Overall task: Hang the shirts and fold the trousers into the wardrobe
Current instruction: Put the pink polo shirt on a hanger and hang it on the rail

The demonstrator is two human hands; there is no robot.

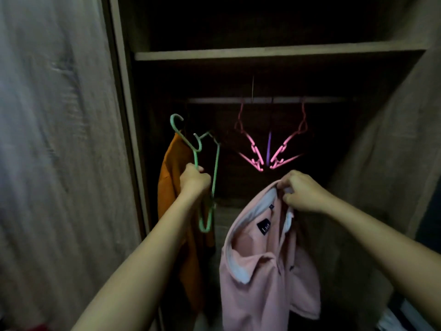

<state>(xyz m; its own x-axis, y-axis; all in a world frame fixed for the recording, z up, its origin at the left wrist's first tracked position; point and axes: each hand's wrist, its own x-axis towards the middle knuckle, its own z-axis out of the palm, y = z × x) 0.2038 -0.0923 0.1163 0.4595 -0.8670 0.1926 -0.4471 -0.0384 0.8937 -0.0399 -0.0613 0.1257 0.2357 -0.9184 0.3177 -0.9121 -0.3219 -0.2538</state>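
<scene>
We judge shirt-hanging in hand: left hand fingers curled round a green hanger, right hand fingers pinching the collar of the pink polo shirt dangling before the wardrobe rail; next, the hanger must be threaded into that collar.

orange shirt blocks rail's left, pink hangers centre

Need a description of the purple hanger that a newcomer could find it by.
Inside the wardrobe, look under the shelf to the rail. Empty hangers hang at its middle; the purple hanger is the thin strip between two pink hangers, the only one there not pink.
</scene>
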